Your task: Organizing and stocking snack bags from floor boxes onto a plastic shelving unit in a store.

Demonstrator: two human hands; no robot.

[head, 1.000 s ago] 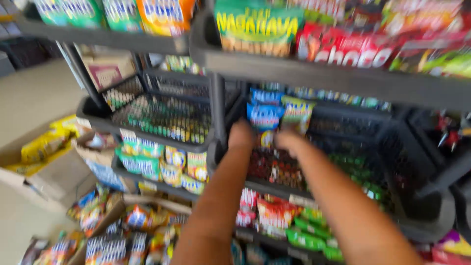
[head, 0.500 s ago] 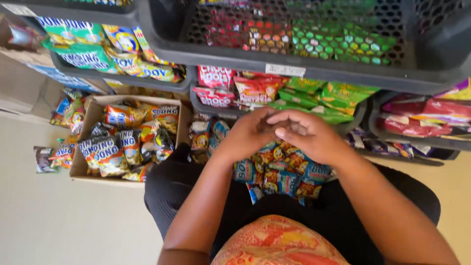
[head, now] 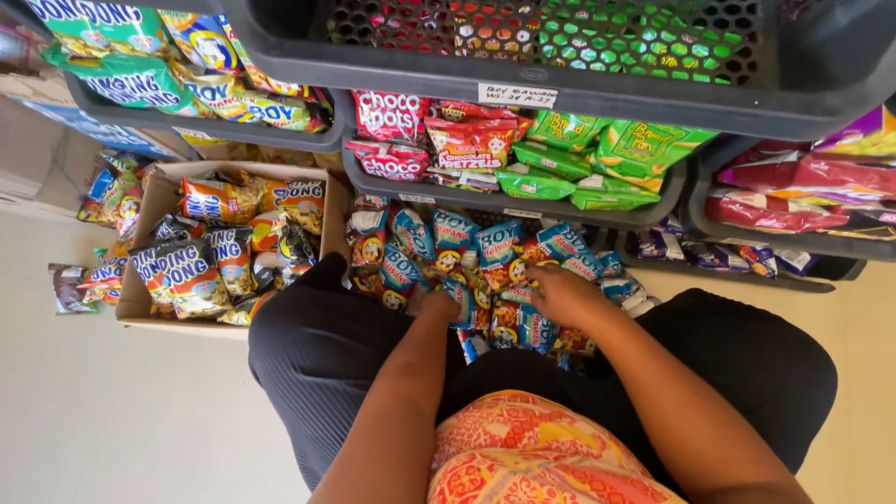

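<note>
A heap of small blue and orange snack packets lies on the floor between my knees, below the lowest shelf. My left hand rests at the heap's near left side, its fingers buried among the packets. My right hand lies on top of the heap's right part with its fingers curled down over the packets. Whether either hand grips a packet is hidden. My black trousers and patterned orange top fill the bottom of the view.
A dark shelf tray with red and green snack bags hangs just above the heap. A mesh basket sits over it. A cardboard box of snack bags stands on the floor at left, with loose bags beside it.
My view dropped from the upper shelves to the floor. My hands left the mesh basket, came together above my lap, then separated and went down into the packet heap.
</note>
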